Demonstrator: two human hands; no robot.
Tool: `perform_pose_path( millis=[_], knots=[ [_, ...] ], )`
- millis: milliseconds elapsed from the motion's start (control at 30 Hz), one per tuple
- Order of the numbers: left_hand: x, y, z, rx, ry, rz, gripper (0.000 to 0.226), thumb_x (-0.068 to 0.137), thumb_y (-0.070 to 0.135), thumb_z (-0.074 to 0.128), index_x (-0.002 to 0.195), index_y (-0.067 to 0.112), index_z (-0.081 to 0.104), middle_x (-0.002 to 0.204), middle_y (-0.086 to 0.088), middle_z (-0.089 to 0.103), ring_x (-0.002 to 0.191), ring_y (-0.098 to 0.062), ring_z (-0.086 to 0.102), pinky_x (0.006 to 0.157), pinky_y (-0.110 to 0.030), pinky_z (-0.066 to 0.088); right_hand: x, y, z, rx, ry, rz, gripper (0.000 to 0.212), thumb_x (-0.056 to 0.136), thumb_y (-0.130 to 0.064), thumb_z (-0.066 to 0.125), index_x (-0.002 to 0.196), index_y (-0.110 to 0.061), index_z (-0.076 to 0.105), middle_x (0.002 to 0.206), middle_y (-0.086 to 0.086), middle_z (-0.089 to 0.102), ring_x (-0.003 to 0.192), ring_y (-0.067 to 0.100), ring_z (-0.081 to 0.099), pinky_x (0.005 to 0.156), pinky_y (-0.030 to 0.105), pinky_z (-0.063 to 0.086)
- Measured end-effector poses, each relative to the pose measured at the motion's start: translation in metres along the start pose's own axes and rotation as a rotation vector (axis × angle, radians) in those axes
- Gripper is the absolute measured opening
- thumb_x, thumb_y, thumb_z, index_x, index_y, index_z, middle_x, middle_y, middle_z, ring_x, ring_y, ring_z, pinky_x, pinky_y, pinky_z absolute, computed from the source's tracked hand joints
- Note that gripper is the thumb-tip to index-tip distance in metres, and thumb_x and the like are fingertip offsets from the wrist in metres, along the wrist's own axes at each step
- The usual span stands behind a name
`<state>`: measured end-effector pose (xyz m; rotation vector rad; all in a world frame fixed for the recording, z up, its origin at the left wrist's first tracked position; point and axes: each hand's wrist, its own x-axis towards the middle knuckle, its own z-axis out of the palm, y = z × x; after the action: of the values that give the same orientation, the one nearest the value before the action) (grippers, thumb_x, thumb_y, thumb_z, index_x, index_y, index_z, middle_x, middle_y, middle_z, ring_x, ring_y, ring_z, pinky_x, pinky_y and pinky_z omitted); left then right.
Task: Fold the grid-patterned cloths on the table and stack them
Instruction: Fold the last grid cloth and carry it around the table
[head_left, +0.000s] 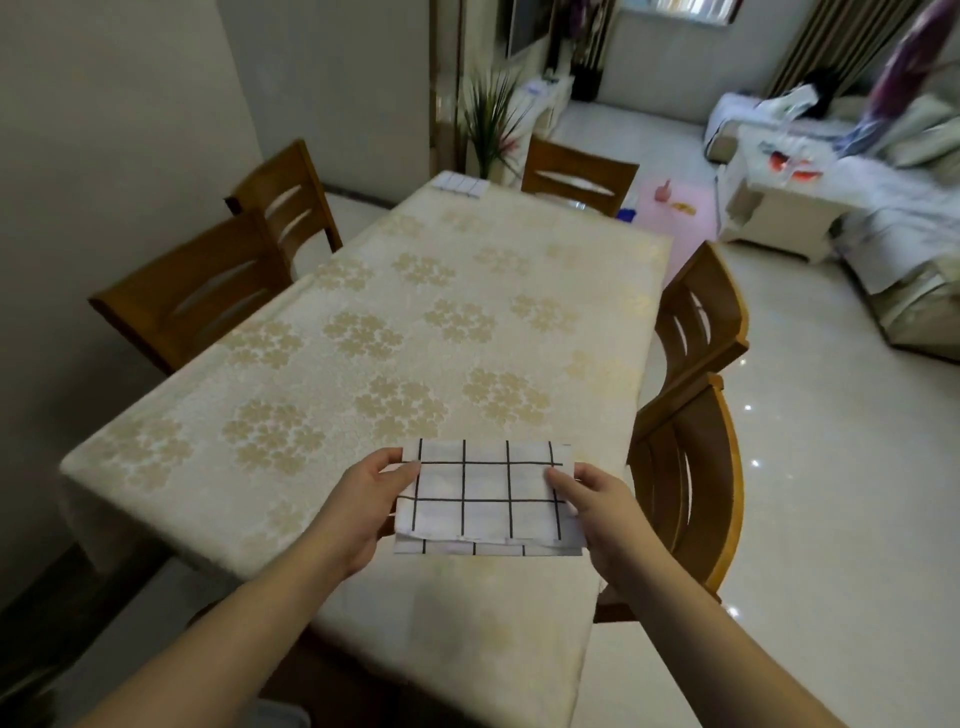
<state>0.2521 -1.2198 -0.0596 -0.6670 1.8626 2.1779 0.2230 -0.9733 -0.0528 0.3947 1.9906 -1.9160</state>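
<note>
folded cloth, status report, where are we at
Left hand and right hand each grip a side of the folded grid cloth, over the near table edge. Second folded grid cloth sits at the far corner. Tablecloth between them bare.

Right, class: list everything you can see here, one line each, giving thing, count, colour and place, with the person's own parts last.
Folded cloth: one, white with black grid, held over the table's near end.
Far cloth: one, white with dark grid, on the table's far corner.
Table: one, cream flowered cover, centre.
Chairs: five, brown wood, around the table.
Plant: one, green, beyond the table.
Left hand: gripping the folded cloth's left edge.
Right hand: gripping its right edge.
</note>
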Motion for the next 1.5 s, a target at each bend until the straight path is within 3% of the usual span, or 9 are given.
perform_pose_path(
  millis=[67, 167, 300, 467, 600, 700, 1000, 1167, 1500],
  knots=[
    [-0.010, 0.020, 0.011, 0.027, -0.069, 0.003, 0.018, 0.099, 0.024, 0.053, 0.110, 0.018, 0.066, 0.100, -0.008, 0.076, 0.089, -0.030, 0.073, 0.074, -0.043, 0.059, -0.011, -0.017, -0.005, 0.017, 0.045, -0.048, 0.015, 0.090, -0.022, 0.067, 0.096, -0.010, 0.073, 0.093, 0.011, 0.075, 0.093, 0.032, 0.070, 0.087, 0.050, 0.056],
    [-0.025, 0.039, 0.030, 0.103, -0.167, -0.010, 0.017, 0.099, 0.021, 0.053, 0.111, 0.018, 0.065, 0.098, -0.007, 0.076, 0.082, -0.023, 0.073, 0.064, -0.036, 0.057, -0.028, -0.035, -0.020, 0.040, 0.111, -0.096, 0.014, 0.090, -0.023, 0.067, 0.096, -0.012, 0.073, 0.094, 0.010, 0.075, 0.092, 0.031, 0.070, 0.085, 0.050, 0.057],
    [-0.043, 0.046, 0.054, 0.171, -0.238, -0.028, 0.019, 0.097, 0.010, 0.054, 0.111, 0.018, 0.065, 0.096, -0.009, 0.075, 0.072, -0.021, 0.072, 0.060, -0.033, 0.057, -0.048, -0.045, -0.048, 0.077, 0.173, -0.128, 0.013, 0.090, -0.023, 0.067, 0.098, -0.013, 0.071, 0.092, 0.007, 0.075, 0.082, 0.024, 0.073, 0.061, 0.030, 0.058],
    [-0.062, 0.038, 0.090, 0.185, -0.239, -0.004, 0.021, 0.096, 0.009, 0.056, 0.114, 0.016, 0.064, 0.103, -0.011, 0.074, 0.077, -0.021, 0.071, 0.060, -0.031, 0.056, -0.071, -0.032, -0.091, 0.070, 0.170, -0.057, 0.016, 0.089, -0.025, 0.067, 0.095, -0.011, 0.074, 0.091, 0.009, 0.076, 0.085, 0.026, 0.073, 0.074, 0.037, 0.060],
    [-0.078, 0.021, 0.129, 0.218, -0.256, -0.003, 0.022, 0.095, 0.009, 0.057, 0.115, 0.014, 0.063, 0.105, -0.012, 0.074, 0.083, -0.025, 0.070, 0.063, -0.033, 0.057, -0.098, -0.011, -0.133, 0.076, 0.201, -0.024, 0.015, 0.090, -0.022, 0.067, 0.091, -0.009, 0.074, 0.086, 0.009, 0.075, 0.078, 0.022, 0.071, 0.062, 0.028, 0.056],
    [-0.095, 0.005, 0.167, 0.240, -0.252, -0.031, 0.017, 0.097, 0.014, 0.053, 0.110, 0.013, 0.065, 0.095, -0.009, 0.074, 0.076, -0.022, 0.068, 0.060, -0.032, 0.056, -0.121, 0.005, -0.172, 0.077, 0.249, -0.015, 0.014, 0.091, -0.020, 0.065, 0.092, -0.008, 0.072, 0.089, 0.010, 0.074, 0.082, 0.025, 0.070, 0.063, 0.029, 0.058],
    [-0.138, -0.039, 0.284, 0.280, -0.295, -0.013, 0.015, 0.097, 0.015, 0.053, 0.093, 0.011, 0.067, 0.076, -0.004, 0.072, 0.066, -0.016, 0.068, 0.059, -0.033, 0.055, -0.176, 0.040, -0.294, 0.091, 0.343, -0.006, 0.012, 0.089, -0.015, 0.065, 0.080, -0.007, 0.068, 0.071, 0.004, 0.067, 0.062, 0.018, 0.061, 0.049, 0.022, 0.046],
    [-0.150, -0.047, 0.328, 0.299, -0.335, -0.016, 0.016, 0.098, 0.015, 0.054, 0.099, 0.008, 0.069, 0.080, -0.005, 0.075, 0.067, -0.015, 0.070, 0.058, -0.030, 0.056, -0.187, 0.048, -0.341, 0.129, 0.365, 0.009, 0.015, 0.087, -0.015, 0.067, 0.084, 0.000, 0.069, 0.073, 0.009, 0.069, 0.064, 0.021, 0.061, 0.059, 0.028, 0.047],
    [-0.103, -0.037, 0.382, 0.330, -0.388, -0.016, 0.016, 0.097, 0.016, 0.055, 0.100, 0.007, 0.068, 0.082, -0.008, 0.074, 0.069, -0.019, 0.070, 0.058, -0.032, 0.055, -0.148, 0.043, -0.386, 0.157, 0.408, 0.028, 0.012, 0.085, -0.019, 0.067, 0.078, -0.009, 0.066, 0.073, 0.009, 0.061, 0.068, 0.022, 0.051, 0.062, 0.033, 0.039]
  ],
)
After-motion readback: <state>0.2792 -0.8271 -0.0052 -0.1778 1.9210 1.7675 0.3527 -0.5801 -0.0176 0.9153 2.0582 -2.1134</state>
